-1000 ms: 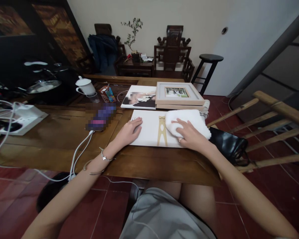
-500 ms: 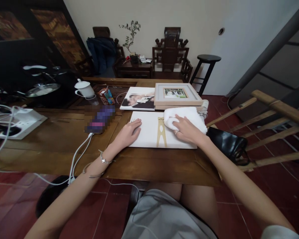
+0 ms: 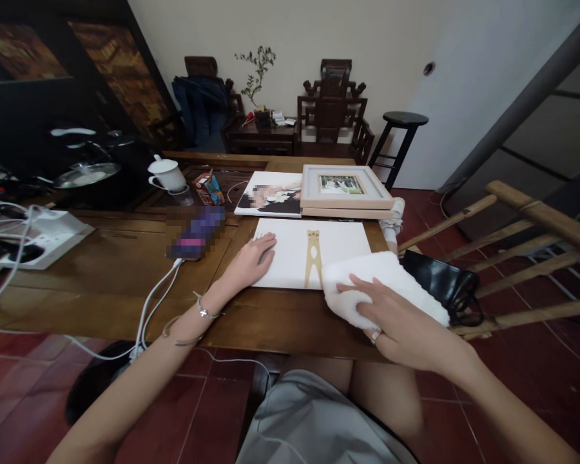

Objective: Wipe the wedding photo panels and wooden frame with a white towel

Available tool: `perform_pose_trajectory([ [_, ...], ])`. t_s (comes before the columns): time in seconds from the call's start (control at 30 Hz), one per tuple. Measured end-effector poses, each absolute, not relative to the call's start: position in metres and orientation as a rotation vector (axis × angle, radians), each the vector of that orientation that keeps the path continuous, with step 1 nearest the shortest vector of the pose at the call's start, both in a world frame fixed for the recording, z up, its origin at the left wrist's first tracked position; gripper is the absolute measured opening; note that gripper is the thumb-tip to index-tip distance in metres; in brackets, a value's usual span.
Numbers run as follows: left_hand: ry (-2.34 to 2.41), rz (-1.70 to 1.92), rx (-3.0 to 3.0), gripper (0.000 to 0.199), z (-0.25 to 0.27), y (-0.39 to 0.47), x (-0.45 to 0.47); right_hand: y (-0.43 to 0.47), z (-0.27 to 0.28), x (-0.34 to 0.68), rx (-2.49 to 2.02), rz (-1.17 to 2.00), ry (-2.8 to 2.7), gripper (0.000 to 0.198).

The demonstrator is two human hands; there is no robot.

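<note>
A flat white panel or book with a tan figure printed on it lies on the wooden table. My left hand rests on its left edge, fingers stretched out. A folded white towel is gripped in my right hand, whose fingers press into the cloth. The towel covers the panel's near right corner and reaches past it toward me. Behind the panel are a photo print and a light wooden picture frame, which sits on another frame-like piece.
A pixelated phone with white cables lies at the left. Farther left are a white power strip, a lidded white cup, a small drink carton and a pan. A wooden chair holding a black bag stands right.
My right hand has drawn the towel toward me and to the right, from the panel's far right area to its near right corner. My left hand stays on the panel.
</note>
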State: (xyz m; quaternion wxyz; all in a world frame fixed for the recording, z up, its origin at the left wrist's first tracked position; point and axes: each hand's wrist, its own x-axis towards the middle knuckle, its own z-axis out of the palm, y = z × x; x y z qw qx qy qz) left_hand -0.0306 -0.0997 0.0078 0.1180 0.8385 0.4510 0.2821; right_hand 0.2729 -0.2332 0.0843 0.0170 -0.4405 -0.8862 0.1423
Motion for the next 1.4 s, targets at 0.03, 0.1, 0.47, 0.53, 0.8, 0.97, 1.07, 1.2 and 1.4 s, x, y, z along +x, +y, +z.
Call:
perform_pose_trajectory([
  [0.03,1.321,0.823,2.452,0.038,0.008,-0.1,-0.031,-0.228,0.083,0.274,-1.377,0.426,-2.743,0.026],
  [0.1,1.324,0.82,2.45,0.038,0.008,-0.1,-0.031,-0.212,0.079,0.277,-1.381,0.377,-2.722,0.023],
  [0.47,1.323,0.81,2.464,0.039,0.009,-0.1,-0.032,-0.101,0.072,0.267,-1.551,0.158,-2.593,0.027],
  [0.53,1.324,0.809,2.453,0.038,0.01,-0.1,-0.032,-0.092,0.074,0.265,-1.571,0.157,-2.593,0.027],
  [0.8,1.328,0.807,2.451,0.038,0.008,-0.099,-0.032,-0.094,0.073,0.262,-1.6,0.174,-2.575,0.026],
  [0.97,1.337,0.811,2.438,0.039,0.007,-0.098,-0.032,-0.141,0.067,0.266,-1.518,0.25,-2.656,0.025],
  [1.07,1.328,0.826,2.436,0.038,0.006,-0.098,-0.031,-0.182,0.071,0.27,-1.457,0.321,-2.703,0.022],
  [1.2,1.326,0.834,2.44,0.038,0.007,-0.099,-0.031,-0.227,0.086,0.275,-1.443,0.451,-2.756,0.025],
  [1.4,1.346,0.795,2.452,0.038,0.008,-0.099,-0.03,-0.235,0.096,0.279,-1.536,0.485,-2.763,0.026],
])
